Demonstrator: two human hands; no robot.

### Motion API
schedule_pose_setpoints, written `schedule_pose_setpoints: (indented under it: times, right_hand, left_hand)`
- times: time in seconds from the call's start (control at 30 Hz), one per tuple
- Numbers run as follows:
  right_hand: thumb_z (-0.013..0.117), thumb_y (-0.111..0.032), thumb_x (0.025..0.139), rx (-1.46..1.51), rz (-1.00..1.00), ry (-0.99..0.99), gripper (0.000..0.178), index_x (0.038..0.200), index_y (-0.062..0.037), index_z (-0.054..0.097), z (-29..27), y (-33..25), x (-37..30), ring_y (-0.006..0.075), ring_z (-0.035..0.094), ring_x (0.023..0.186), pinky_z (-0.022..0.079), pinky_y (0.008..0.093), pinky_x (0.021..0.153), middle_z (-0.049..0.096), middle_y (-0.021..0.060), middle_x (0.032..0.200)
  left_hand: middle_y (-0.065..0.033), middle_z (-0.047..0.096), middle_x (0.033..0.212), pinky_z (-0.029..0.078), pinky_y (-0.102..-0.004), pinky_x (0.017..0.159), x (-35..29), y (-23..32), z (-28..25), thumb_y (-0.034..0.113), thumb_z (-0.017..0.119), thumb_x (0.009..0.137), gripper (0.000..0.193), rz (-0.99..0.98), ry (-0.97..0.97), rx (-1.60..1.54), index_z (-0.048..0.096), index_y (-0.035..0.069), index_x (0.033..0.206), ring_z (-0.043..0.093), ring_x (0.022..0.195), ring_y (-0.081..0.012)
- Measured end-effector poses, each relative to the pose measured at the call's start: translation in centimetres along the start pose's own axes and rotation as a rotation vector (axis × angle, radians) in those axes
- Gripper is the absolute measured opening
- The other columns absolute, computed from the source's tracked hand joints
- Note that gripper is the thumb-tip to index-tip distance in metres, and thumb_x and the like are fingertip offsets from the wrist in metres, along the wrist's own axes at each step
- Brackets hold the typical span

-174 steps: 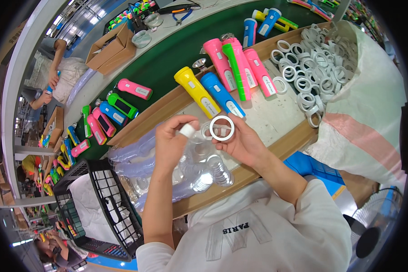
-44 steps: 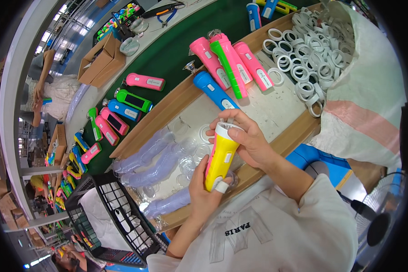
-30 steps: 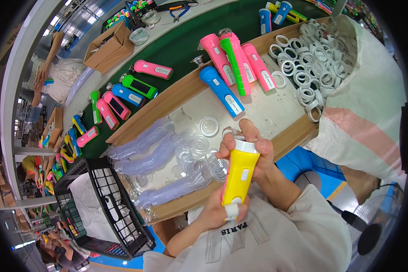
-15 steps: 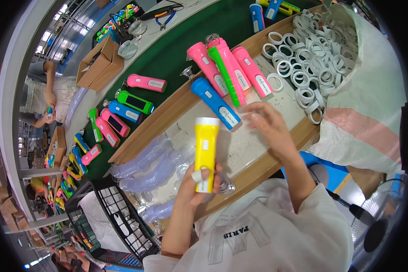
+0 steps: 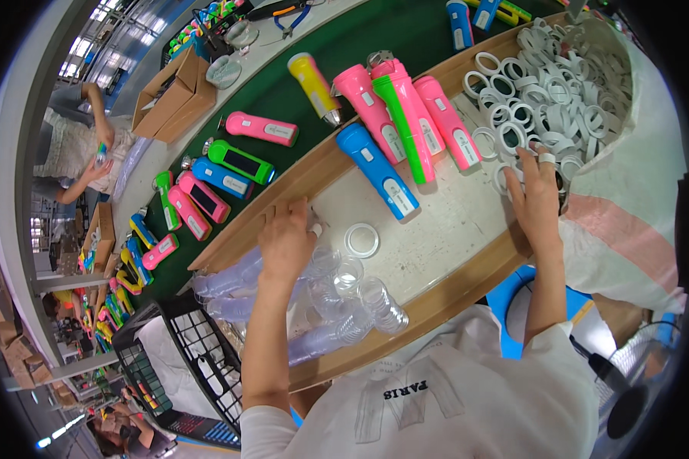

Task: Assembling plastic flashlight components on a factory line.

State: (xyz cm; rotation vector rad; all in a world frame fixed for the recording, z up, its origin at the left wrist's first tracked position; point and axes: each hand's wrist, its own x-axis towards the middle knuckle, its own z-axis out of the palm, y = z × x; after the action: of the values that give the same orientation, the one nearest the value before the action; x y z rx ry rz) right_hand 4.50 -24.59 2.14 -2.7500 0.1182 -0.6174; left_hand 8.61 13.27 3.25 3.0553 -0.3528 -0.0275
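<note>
My left hand (image 5: 285,241) is at the left part of the shallow brown-walled tray (image 5: 467,264), fingers stretched over its far wall. A whitish wrap shows at the thumb. Close beside lie stacks of clear plastic lens discs (image 5: 325,298). A white ring (image 5: 361,240) lies flat on the tray floor. My right hand (image 5: 540,195) reaches into the heap of white plastic rings (image 5: 547,99), fingers apart; its fingertips are partly lost among them. Between the hands lie a blue flashlight (image 5: 379,172), a green-and-pink one (image 5: 406,126) and several pink ones (image 5: 445,122).
A yellow flashlight (image 5: 311,80) lies on the green belt (image 5: 283,176) behind the tray, near several coloured flashlights. A white sack (image 5: 628,222) adjoins the ring heap. A black crate (image 5: 199,359) stands lower left. Another person (image 5: 92,153) works at far left, near a cardboard box (image 5: 172,96).
The yellow flashlight has left my left hand; a yellow one now lies on the belt. My left hand moved left and away, my right hand right to the rings. A ring now lies mid-tray.
</note>
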Motion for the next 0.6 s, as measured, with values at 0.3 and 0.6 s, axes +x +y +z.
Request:
schedule_pose_setpoints:
  times: [0.3, 0.6]
  right_hand:
    - [0.058, -0.019, 0.092, 1.825, 0.667, -0.665, 0.017, 0.096, -0.003, 0.055, 1.8, -13.3, -4.3, 0.0352, 0.058, 0.111, 0.046, 0.0419, 0.098, 0.054, 0.0236, 0.122]
    - [0.043, -0.037, 0.1, 2.316, 1.209, -0.746, 0.034, 0.095, -0.006, 0.057, 4.5, -18.2, -4.4, 0.0341, 0.062, 0.105, 0.053, 0.0415, 0.092, 0.06, 0.0263, 0.114]
  left_hand:
    - [-0.009, 0.067, 0.085, 0.047, -0.0358, 0.07, -1.9, -1.4, 0.1, 0.003, 0.069, 0.072, 0.014, 0.044, 0.165, -0.457, 0.07, 0.003, 0.086, 0.062, 0.078, -0.0248]
    - [-0.0037, 0.064, 0.081, 0.045, -0.0223, 0.062, -2.6, 4.4, -4.1, 0.007, 0.072, 0.08, 0.013, -0.008, 0.013, -1.199, 0.07, 0.002, 0.092, 0.058, 0.071, -0.0074]
